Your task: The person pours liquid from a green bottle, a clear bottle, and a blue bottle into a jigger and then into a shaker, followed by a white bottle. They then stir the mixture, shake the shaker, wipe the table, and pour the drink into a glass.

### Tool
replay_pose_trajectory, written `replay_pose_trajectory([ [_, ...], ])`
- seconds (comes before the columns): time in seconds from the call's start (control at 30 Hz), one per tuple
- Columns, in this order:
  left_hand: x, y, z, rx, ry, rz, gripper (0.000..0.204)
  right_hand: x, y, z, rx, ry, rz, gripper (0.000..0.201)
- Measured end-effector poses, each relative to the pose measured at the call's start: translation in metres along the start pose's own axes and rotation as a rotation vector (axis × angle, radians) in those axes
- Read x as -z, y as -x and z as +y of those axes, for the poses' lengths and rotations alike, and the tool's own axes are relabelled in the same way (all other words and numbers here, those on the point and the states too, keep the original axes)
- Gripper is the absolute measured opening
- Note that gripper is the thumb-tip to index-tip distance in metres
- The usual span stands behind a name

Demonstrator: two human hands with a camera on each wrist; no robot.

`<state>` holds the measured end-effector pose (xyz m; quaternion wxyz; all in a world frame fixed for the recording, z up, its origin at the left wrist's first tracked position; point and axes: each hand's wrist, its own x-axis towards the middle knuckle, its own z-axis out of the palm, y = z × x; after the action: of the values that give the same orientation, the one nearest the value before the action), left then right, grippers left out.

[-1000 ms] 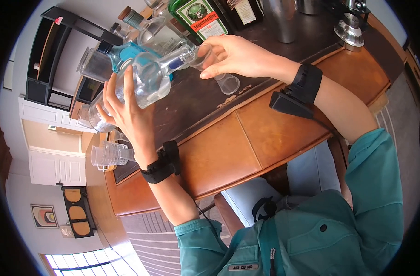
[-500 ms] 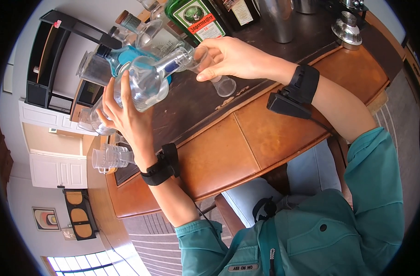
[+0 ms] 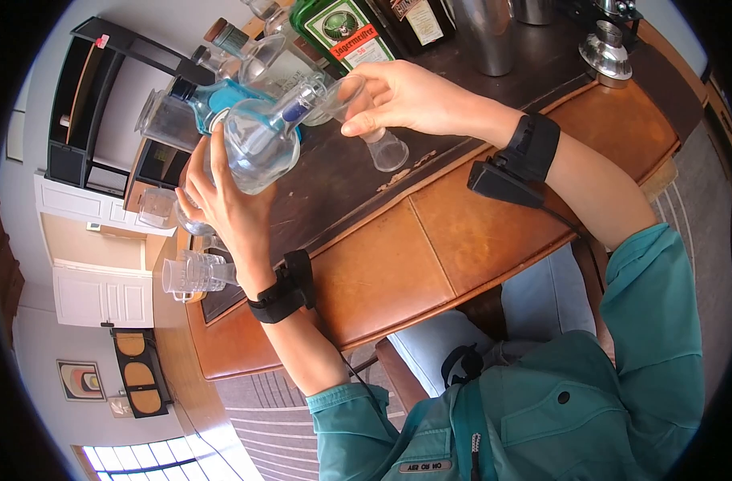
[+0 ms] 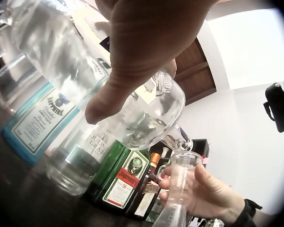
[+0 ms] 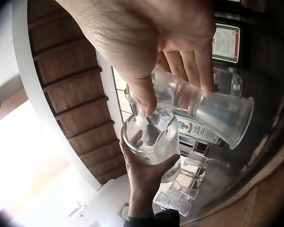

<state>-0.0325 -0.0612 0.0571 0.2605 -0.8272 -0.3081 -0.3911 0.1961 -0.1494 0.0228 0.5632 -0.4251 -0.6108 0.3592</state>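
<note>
In the head view my left hand (image 3: 225, 192) grips a clear glass bottle (image 3: 262, 156) with a round body, tilted so its neck points at my right hand. My right hand (image 3: 410, 100) pinches a clear double-ended jigger (image 3: 388, 151) between thumb and fingers. The bottle's mouth is right at the jigger's upper rim. From the left wrist, the jigger (image 4: 179, 182) stands upright under the bottle's neck, and measuring marks show on its wall. Clear liquid shows inside the bottle (image 5: 158, 151) in the right wrist view.
Behind the hands stand a blue gin bottle (image 3: 225, 98), a green Jägermeister bottle (image 3: 342, 32) and a dark bottle (image 3: 420, 24). A metal shaker tin (image 3: 486, 40) and shaker top (image 3: 606, 52) are at the right. Clear glasses (image 3: 193, 272) stand at the left. Brown leather (image 3: 430, 240) edges the counter.
The bottle's neck and the jigger have shifted slightly left, and the bottle has turned a little in my left hand's hold. Both hands keep their grips.
</note>
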Motion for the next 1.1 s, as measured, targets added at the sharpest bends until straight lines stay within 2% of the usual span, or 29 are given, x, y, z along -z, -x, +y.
replay_pose_trajectory([
  [0.1,0.001,-0.001,0.001,0.025,0.030,-0.016,0.094,0.003,0.001,-0.005,-0.025,-0.003,0.009,0.041],
  [0.23,0.005,-0.002,-0.001,0.074,0.087,-0.015,0.098,0.016,-0.004,0.007,-0.082,0.167,0.043,0.044],
  [0.33,0.009,-0.003,-0.003,0.158,0.203,-0.045,0.102,0.024,-0.006,0.014,-0.107,0.170,0.031,0.046],
  [0.4,0.005,-0.002,-0.011,0.220,0.583,0.024,0.100,0.027,-0.006,0.015,-0.131,0.189,0.045,0.050],
  [0.57,0.001,-0.001,-0.020,0.363,0.845,0.061,0.096,0.035,-0.006,0.018,-0.014,0.293,0.046,0.057],
  [0.63,0.001,-0.001,-0.020,0.424,0.920,0.073,0.095,0.042,0.001,0.002,-0.179,0.548,-0.026,0.060],
  [0.67,0.000,0.000,-0.019,0.471,0.965,0.046,0.094,0.042,0.006,-0.016,-0.340,0.630,-0.016,0.060],
  [0.7,0.000,0.000,-0.018,0.518,1.011,0.020,0.093,0.052,0.009,-0.007,-0.200,0.858,-0.038,0.057],
  [0.77,0.000,-0.001,-0.016,0.531,1.028,0.062,0.091,0.069,0.017,0.003,-0.083,1.158,-0.120,0.057],
  [0.83,-0.002,-0.001,-0.018,0.437,0.966,0.095,0.090,0.072,0.022,0.000,-0.206,1.223,-0.153,0.056],
  [0.87,-0.002,-0.001,-0.018,0.429,0.925,0.102,0.089,0.075,0.023,0.003,-0.182,1.191,-0.120,0.047],
  [0.9,-0.001,-0.001,-0.018,0.438,0.918,0.117,0.089,0.075,0.020,0.002,-0.169,1.199,-0.131,0.047],
  [0.97,0.002,-0.002,-0.017,0.485,0.990,0.096,0.088,0.074,0.015,-0.003,-0.405,1.009,-0.238,0.033],
  [1.0,0.000,0.000,-0.019,0.511,0.984,0.091,0.087,0.071,0.016,-0.003,-0.341,0.999,-0.216,0.024],
  [1.1,-0.006,0.001,-0.026,0.528,1.015,0.122,0.087,0.074,0.014,0.001,-0.376,0.955,-0.242,0.028],
])
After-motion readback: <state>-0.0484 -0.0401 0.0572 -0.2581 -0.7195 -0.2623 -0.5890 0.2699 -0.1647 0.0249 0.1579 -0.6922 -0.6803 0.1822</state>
